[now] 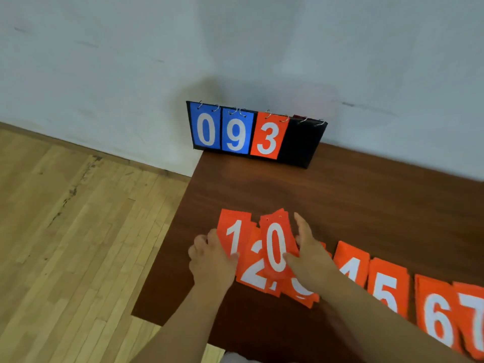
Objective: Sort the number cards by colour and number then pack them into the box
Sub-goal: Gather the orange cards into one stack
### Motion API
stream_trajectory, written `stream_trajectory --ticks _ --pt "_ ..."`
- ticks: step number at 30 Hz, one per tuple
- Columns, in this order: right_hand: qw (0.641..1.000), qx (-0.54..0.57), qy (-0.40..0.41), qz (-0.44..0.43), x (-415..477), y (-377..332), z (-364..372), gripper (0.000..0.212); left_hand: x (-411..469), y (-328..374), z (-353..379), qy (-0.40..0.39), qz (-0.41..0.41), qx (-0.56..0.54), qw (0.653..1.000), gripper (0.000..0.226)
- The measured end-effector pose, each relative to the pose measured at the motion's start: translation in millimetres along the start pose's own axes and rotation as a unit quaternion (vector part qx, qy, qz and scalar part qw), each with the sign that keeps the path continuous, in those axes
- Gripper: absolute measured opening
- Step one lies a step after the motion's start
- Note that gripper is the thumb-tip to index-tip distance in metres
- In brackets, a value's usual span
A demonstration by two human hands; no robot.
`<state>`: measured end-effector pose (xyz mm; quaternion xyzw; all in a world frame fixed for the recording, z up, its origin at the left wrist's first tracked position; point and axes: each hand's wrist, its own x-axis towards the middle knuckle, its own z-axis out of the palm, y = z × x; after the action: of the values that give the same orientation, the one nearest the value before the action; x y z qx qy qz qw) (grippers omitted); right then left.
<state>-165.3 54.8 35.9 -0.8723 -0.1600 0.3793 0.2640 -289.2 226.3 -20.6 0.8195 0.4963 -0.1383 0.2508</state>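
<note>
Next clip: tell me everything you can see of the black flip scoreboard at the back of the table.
The scoreboard is a black stand, seemingly fabric-covered, standing on its base at the far left corner of the table, close to the white wall. Metal rings along its top edge carry hanging cards: a blue 0 card, a blue 9 card and an orange 3 card. The fourth, rightmost place shows bare black under its two rings.

Orange number cards rowed, overlapping

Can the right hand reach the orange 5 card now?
Probably yes: the 5 card lies uncovered near the right hand, but that hand first must release the 0 card.
</note>
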Motion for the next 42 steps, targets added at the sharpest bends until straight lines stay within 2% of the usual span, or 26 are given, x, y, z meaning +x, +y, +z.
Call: stream_trajectory --ticks 3,8,14,20,26,29,32,35,39,42 --pt "1.000 -0.013 -0.003 0.004 -4.2 12.0 -3.4 0.089 6.1 10.5 7.7 -0.010 -0.031 -0.006 0.999 0.089" --pt "1.000 0.021 -0.004 0.008 -4.7 17.7 -8.3 0.080 10.4 10.5 8.3 -0.024 -0.038 -0.088 0.995 0.090" --pt "0.999 0.039 -0.002 0.008 -1.0 16.2 -9.7 0.074 6.5 1.1 2.2 -0.011 0.002 -0.187 0.982 0.072" --pt "0.997 0.077 0.002 0.020 -3.7 20.6 -4.5 0.069 -1.6 -13.5 -4.1 0.014 -0.024 -0.250 0.968 0.065" --pt "0.987 0.154 -0.007 0.043 -5.0 8.0 -9.8 0.068 -6.3 -27.4 -28.4 0.078 -0.044 -0.312 0.946 0.062" --pt "0.961 0.265 -0.014 0.075 -7.2 -0.5 -13.3 0.061 -10.9 -27.3 -40.7 0.087 -0.032 -0.337 0.937 0.060" --pt "0.901 0.422 -0.039 0.091 -13.6 -7.3 -16.7 0.049 -24.1 -15.2 -49.4 0.072 -0.005 -0.366 0.928 0.058" --pt "0.862 0.499 -0.056 0.067 -24.9 -11.1 -23.7 0.044 -45.6 7.0 -54.1 0.037 0.019 -0.400 0.916 0.054" --pt "0.844 0.533 -0.058 0.016 -44.5 -8.6 -34.5 0.043 -81.8 42.0 -57.3 -0.015 0.051 -0.425 0.904 0.050" --pt "0.855 0.518 -0.017 -0.009 -56.9 2.5 -37.6 0.047 -105.8 62.6 -53.9 -0.046 0.087 -0.434 0.895 0.046"
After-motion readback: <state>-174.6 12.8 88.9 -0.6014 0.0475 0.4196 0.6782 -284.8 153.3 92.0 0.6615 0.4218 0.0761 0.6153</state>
